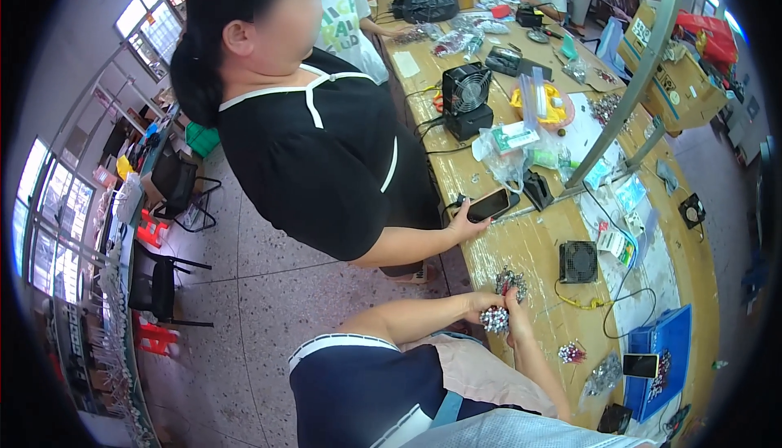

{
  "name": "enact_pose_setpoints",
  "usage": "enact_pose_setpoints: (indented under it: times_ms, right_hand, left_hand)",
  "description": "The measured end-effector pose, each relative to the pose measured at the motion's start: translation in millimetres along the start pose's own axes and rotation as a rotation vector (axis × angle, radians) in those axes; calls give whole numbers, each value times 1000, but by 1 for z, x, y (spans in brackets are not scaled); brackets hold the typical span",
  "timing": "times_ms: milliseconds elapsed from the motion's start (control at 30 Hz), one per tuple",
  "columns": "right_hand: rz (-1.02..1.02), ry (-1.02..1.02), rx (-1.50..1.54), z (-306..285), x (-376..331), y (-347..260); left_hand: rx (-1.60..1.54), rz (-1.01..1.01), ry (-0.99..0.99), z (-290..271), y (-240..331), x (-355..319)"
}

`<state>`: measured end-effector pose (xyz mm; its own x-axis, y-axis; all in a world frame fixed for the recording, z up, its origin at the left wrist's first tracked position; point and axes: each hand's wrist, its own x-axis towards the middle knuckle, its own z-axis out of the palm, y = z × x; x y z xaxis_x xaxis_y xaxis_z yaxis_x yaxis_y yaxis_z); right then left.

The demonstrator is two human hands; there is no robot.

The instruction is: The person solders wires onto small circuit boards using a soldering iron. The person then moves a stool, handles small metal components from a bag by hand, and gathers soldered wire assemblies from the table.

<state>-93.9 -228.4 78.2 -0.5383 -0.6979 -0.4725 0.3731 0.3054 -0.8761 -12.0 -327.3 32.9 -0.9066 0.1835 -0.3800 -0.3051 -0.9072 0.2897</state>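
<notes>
Above the near edge of the wooden table, my left hand [482, 305] and my right hand [519, 322] are close together. Their fingers are closed round a bundle of small silver-tipped parts [494, 319], whose exact kind is too small to tell. Just beyond my fingers shows a cluster of similar silver and dark red pieces [511, 281]; I cannot tell whether it is joined to the bundle. A small pile of red and silver parts [572, 353] lies on the table right of my right forearm, near a clear bag of parts [603, 375].
A blue bin [684, 334] holds more parts, with a phone [641, 366] at its edge. A small black fan [578, 261] and its cable lie ahead. To my left a person in black [326, 155] holds a phone [490, 204]. A metal post [631, 81] rises from the table.
</notes>
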Motion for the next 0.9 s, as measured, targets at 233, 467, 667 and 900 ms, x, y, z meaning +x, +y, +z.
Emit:
enact_pose_setpoints:
  times_ms: [233, 467, 667, 900]
  right_hand:
    - [19, -61, -27, -4, 9, -17]
    - [104, -56, 88, -8, 20, 0]
    - [184, -36, 217, -32, 43, -15]
    - [231, -90, 132, -24, 26, -6]
  left_hand:
    - [5, 75, -7, -5, 4, 15]
    - [-37, 70, 9, 0, 4, 10]
    - [-40, -23, 26, 6, 29, 62]
    - [-11, -43, -16, 4, 16, 35]
